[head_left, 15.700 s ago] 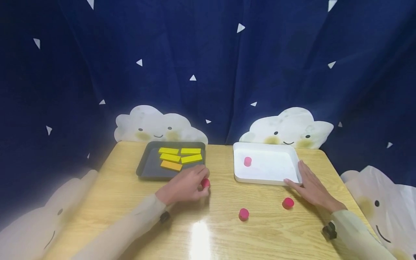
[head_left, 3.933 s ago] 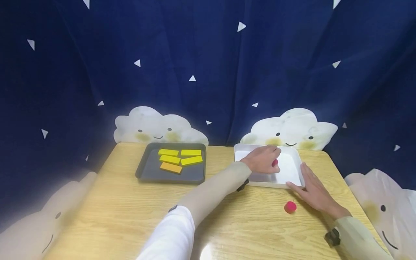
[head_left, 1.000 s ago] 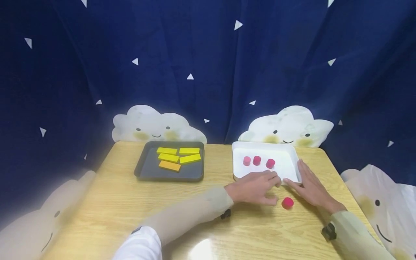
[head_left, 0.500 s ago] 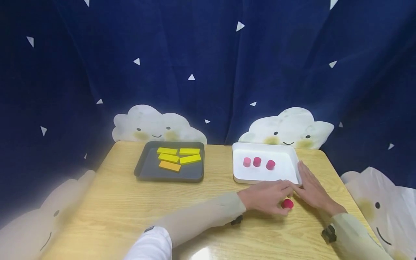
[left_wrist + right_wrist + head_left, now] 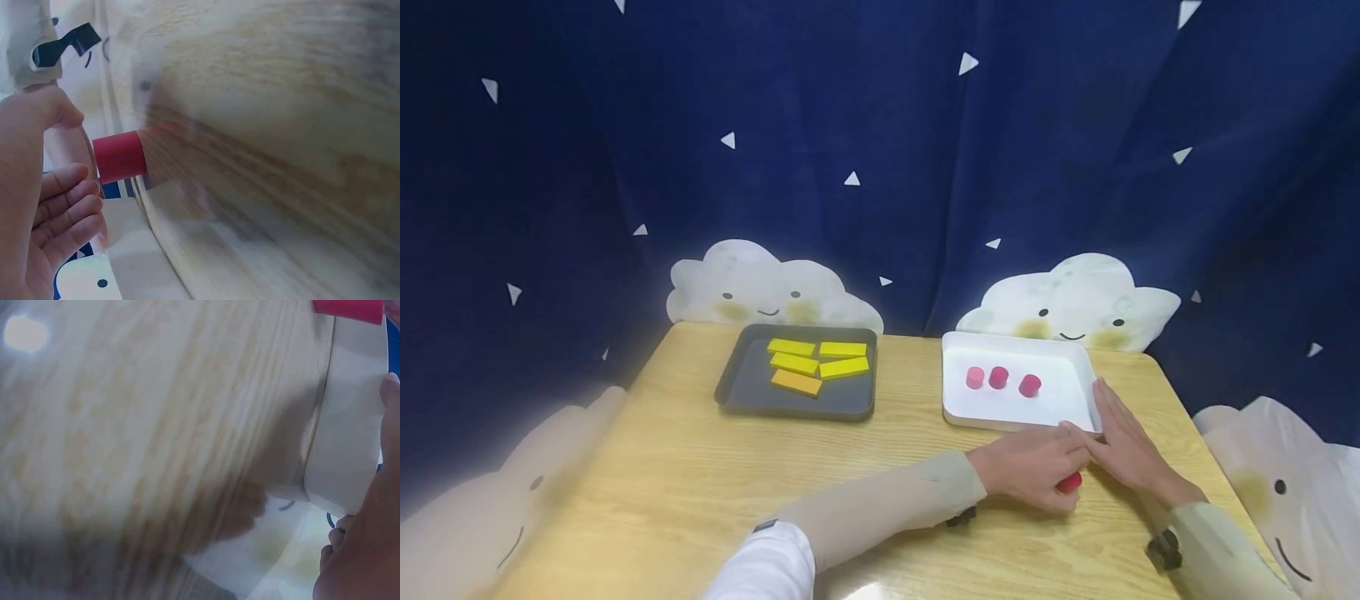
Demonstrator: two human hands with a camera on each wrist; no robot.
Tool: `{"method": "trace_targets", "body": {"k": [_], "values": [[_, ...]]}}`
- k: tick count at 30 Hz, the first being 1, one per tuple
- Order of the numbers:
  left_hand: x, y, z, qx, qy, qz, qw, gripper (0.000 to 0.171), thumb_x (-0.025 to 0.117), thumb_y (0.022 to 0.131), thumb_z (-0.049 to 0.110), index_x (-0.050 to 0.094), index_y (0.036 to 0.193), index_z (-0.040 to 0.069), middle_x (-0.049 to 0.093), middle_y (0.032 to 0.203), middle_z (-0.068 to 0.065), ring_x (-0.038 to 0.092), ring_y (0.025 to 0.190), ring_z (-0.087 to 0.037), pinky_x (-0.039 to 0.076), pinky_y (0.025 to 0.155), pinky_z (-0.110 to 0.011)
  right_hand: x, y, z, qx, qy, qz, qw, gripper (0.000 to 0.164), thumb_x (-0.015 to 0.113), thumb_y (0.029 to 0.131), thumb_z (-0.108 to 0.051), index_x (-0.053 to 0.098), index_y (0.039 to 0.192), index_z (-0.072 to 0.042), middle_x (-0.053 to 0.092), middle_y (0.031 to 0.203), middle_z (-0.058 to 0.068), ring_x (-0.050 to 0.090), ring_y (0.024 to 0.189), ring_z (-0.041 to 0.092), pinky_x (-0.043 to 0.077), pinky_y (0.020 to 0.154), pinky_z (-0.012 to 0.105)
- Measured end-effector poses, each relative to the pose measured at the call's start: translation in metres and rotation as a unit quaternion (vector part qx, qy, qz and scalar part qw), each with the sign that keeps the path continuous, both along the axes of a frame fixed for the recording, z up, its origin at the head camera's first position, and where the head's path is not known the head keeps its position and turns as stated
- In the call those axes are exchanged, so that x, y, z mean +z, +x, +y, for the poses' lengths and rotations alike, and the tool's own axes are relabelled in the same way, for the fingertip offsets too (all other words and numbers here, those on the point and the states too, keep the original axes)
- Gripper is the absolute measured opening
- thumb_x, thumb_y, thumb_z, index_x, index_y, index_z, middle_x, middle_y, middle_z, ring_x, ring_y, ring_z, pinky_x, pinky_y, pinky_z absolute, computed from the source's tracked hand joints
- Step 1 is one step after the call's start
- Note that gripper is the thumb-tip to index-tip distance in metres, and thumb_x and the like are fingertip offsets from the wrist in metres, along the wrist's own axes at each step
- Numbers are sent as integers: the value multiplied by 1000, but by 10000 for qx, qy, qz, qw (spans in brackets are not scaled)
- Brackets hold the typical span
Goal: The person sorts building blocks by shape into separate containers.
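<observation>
A red cylinder stands on end on the table in front of the white tray. My left hand reaches over it from the left, thumb and curved fingers spread at its upper end. In the left wrist view the fingertips lie at the cylinder's top, not around its sides. My right hand rests straight-fingered along the tray's right wall, with its thumb at the front rim. Inside the tray sit a light pink cylinder and two darker ones, a middle cylinder and a right cylinder.
A dark grey tray at the back left bears several yellow blocks and an orange-yellow block. Behind the table hangs a navy curtain with white triangles and cloud shapes. The two hands are close together at the tray's front right corner.
Since the oldest frame, two red cylinders have gone from the table into the white tray. In the last second my left hand has moved right to the remaining cylinder. My right hand stays put.
</observation>
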State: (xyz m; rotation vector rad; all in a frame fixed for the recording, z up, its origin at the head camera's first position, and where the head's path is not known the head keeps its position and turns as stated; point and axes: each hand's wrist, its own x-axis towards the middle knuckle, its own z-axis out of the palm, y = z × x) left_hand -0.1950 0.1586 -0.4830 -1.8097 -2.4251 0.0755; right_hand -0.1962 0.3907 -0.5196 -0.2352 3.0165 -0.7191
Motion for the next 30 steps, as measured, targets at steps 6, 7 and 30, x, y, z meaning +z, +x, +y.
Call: {"method": "trace_targets", "body": {"k": [6, 7, 30], "values": [[-2, 2, 4, -35, -32, 60, 10000, 27, 53, 106, 43, 59, 123, 23, 52, 102, 14, 46, 92, -1, 39, 74, -11, 0, 1, 1, -62, -36, -61, 10000, 113, 56, 104, -65, -13, 169, -4, -9, 177, 27, -1, 161, 54, 6, 123, 80], [-3, 2, 4, -38, -39, 92, 9999, 27, 53, 106, 43, 59, 123, 23, 52, 103, 14, 46, 93, -1, 40, 75, -12, 0, 1, 1, -57, -40, -52, 10000, 113, 56, 104, -65, -12, 169, -4, -9, 177, 27, -1, 161, 54, 6, 123, 81], [-4, 1, 9, 14, -209, 266, 9994, 29, 57, 107, 40, 62, 129, 21, 60, 110, 14, 53, 99, -1, 45, 96, -10, 3, 2, -2, -47, -82, -77, 9999, 113, 56, 104, -65, -16, 168, -6, -12, 177, 26, -2, 161, 55, 5, 123, 80]]}}
